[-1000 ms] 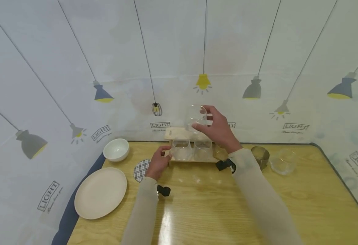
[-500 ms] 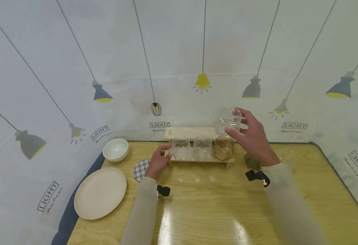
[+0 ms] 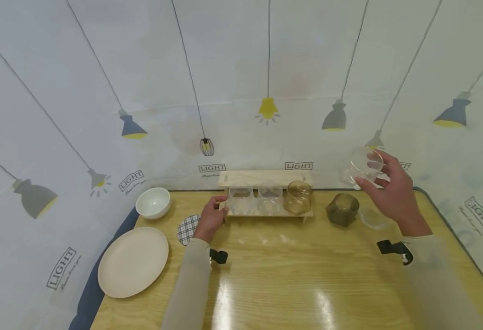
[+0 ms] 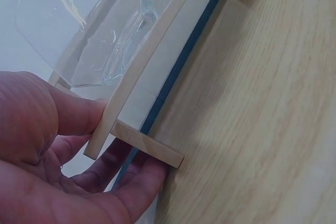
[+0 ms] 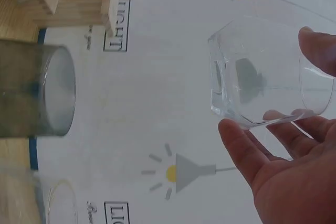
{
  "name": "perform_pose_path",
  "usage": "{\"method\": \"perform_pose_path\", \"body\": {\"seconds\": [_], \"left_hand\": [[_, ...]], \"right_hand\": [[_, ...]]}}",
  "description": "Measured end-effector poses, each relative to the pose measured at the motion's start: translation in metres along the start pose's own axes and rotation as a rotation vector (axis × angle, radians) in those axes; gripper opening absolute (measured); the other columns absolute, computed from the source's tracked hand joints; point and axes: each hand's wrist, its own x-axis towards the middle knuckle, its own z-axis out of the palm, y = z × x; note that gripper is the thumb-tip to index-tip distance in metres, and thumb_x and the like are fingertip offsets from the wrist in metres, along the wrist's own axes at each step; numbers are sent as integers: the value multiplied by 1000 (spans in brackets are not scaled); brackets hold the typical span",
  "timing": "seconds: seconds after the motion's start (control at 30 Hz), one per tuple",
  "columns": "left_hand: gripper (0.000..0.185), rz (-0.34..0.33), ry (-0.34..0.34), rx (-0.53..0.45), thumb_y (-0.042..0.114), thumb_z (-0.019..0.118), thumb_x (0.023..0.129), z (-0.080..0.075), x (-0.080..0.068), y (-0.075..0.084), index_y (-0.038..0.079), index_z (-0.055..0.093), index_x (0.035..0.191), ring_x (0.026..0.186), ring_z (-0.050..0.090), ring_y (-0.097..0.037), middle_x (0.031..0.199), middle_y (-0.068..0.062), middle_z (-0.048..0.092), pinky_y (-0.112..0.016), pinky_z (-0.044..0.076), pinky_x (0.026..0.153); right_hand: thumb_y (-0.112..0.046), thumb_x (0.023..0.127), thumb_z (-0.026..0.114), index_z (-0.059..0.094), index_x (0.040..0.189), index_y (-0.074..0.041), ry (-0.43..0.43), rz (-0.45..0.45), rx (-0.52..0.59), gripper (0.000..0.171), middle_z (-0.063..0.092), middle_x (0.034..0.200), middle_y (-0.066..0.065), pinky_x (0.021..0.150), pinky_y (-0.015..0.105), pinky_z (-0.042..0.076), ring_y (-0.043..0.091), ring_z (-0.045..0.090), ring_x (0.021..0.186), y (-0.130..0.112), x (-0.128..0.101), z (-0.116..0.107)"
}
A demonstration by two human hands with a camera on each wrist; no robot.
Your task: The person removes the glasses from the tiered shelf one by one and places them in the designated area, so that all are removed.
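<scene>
My right hand (image 3: pixel 399 199) grips a clear drinking glass (image 3: pixel 361 167) in the air at the right, thumb on one side and fingers on the other. In the right wrist view the glass (image 5: pixel 262 77) shows a faceted base. My left hand (image 3: pixel 211 219) holds the left end of a two-tier wooden rack (image 3: pixel 262 178). In the left wrist view the thumb lies on the shelf end (image 4: pixel 142 69) and fingers curl beneath, by the leg (image 4: pixel 149 144). On the lower shelf stand two clear glasses (image 3: pixel 241 198) and an amber glass (image 3: pixel 299 198).
A smoky brown glass (image 3: pixel 342 210) stands right of the rack, beside another clear glass (image 3: pixel 372 220) partly behind my right hand. At the left are a white bowl (image 3: pixel 153 203), a beige plate (image 3: pixel 134 262) and a checked coaster (image 3: pixel 187 229). A printed wall covering (image 3: pixel 241 91) rises behind the table.
My right hand has carried the clear glass from over the rack to the right, above the glasses on the table. The left hand has stayed at the rack's end.
</scene>
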Motion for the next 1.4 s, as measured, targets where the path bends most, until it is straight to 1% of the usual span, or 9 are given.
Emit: {"method": "perform_pose_path", "body": {"seconds": [0.33, 0.7, 0.77, 0.9, 1.03, 1.1, 1.17, 1.27, 1.4], "left_hand": [[38, -30, 4, -2, 14, 61, 108, 0, 1, 2, 17, 59, 146, 102, 60, -24, 139, -18, 57, -42, 55, 84], [39, -30, -4, -10, 14, 61, 108, -1, 1, 1, 19, 58, 146, 103, 59, -26, 140, -18, 57, -42, 54, 83], [39, -28, -4, -12, 14, 61, 108, 0, 1, 0, 19, 58, 146, 103, 59, -27, 140, -18, 57, -43, 54, 82], [39, -26, 1, 0, 15, 61, 108, 0, 0, 1, 18, 58, 146, 104, 59, -27, 141, -18, 57, -43, 54, 83], [39, -28, 0, 11, 15, 61, 108, 0, 0, 0, 19, 58, 146, 105, 59, -26, 141, -18, 57, -42, 54, 83], [39, -29, -1, 13, 16, 61, 108, 1, 1, 0, 19, 59, 146, 105, 60, -26, 141, -18, 57, -42, 54, 83], [39, -31, -1, 14, 16, 62, 108, 1, 1, 0, 19, 59, 146, 105, 60, -25, 140, -17, 57, -41, 54, 84], [38, -33, -1, -1, 15, 61, 108, 1, 1, -1, 18, 59, 146, 102, 60, -25, 137, -18, 58, -41, 54, 81], [37, -30, -2, -27, 14, 60, 109, 2, 2, -3, 16, 58, 146, 97, 59, -26, 135, -19, 57, -40, 53, 78]], "right_hand": [[-23, 102, 72, 29, 167, -22, 32, 119, -127, 78, 45, 160, 12, 86, -4, 40, -18, 44, 123, 59, -18, -50], [-37, 106, 65, 18, 170, -32, 5, 322, -168, 79, 32, 172, 4, 89, -3, 39, 33, 30, 160, 108, -41, -77], [-37, 107, 63, 15, 170, -32, -7, 346, -168, 80, 27, 175, 4, 104, 7, 42, 40, 26, 160, 116, -46, -80], [-40, 108, 60, 8, 172, -24, -50, 386, -179, 84, 19, 177, 12, 125, 50, 35, 52, 22, 157, 129, -56, -87], [-39, 109, 58, 3, 171, -14, -120, 413, -187, 87, 12, 175, 25, 110, 22, 48, 60, 20, 152, 144, -65, -91], [-38, 110, 56, 0, 171, -12, -145, 420, -181, 87, 8, 174, 29, 109, 23, 49, 62, 18, 152, 153, -70, -92], [-36, 111, 55, -2, 171, -11, -160, 422, -158, 86, 6, 174, 31, 119, 41, 44, 63, 14, 152, 161, -75, -92], [-34, 112, 53, -1, 171, -12, -173, 390, -131, 83, 7, 174, 29, 123, 73, 17, 63, 10, 153, 172, -85, -90], [-31, 112, 53, 1, 171, -13, -182, 345, -109, 80, 10, 175, 27, 127, 68, 8, 61, 10, 153, 181, -95, -86]]}}
